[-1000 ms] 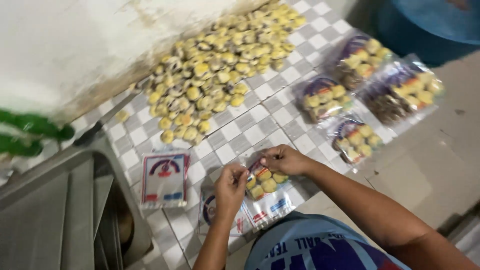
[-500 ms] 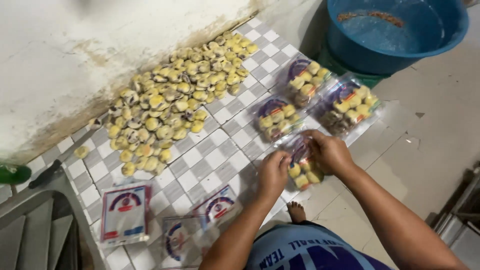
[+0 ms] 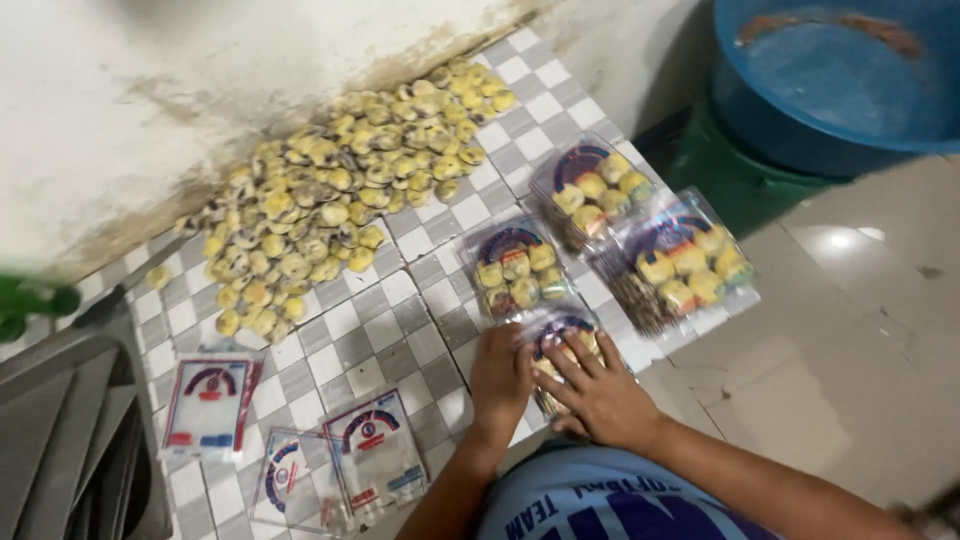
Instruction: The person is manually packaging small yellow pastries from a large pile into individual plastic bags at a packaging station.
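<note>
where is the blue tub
In the head view the blue tub sits at the top right, on the floor beyond the filled packets.

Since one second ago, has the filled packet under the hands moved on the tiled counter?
Yes. The filled packet has moved right, away from the empty packets, and now lies beside the three filled packets under both hands.

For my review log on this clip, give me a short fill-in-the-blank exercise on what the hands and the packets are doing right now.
1. Both hands, the left hand and the right hand, press on a clear packet of yellow ____.
2. The loose pile of sweets lies against the ____ wall.
3. Counting the one under the hands, ____ filled packets lie on the checkered tiles.
4. The big tub at upper right is ____ in colour.

Missing words: sweets; white; four; blue
</note>
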